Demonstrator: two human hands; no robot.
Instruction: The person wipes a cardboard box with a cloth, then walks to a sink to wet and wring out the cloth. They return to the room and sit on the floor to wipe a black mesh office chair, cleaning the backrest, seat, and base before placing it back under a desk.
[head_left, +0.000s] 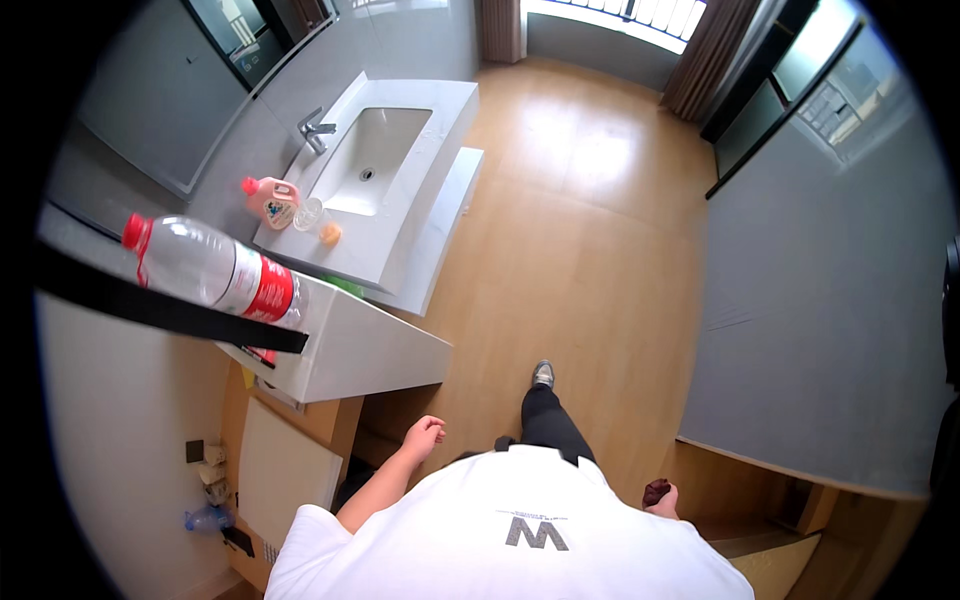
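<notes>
My left hand (426, 436) hangs beside the open end of a cabinet, its fingers loosely curled, and nothing shows in it. It is nearest to the white divider (382, 356). My right hand (665, 505) is gripping a small dark maroon object (656, 491), crumpled or soft-looking; what it is, I cannot make out. On top of the divider stands a large clear plastic bottle (191, 251) with a red cap and a red-and-white label, close to the camera.
Left ahead, a washbasin (375, 157) with a chrome faucet (315, 131) carries a pink detergent bottle (274, 202) and a clear plastic cup (308, 215). Wood-look flooring (570, 255) runs to brown curtains (694, 64) and a window. A grey panel (810, 300) borders the right; a desk (289, 472) lies left.
</notes>
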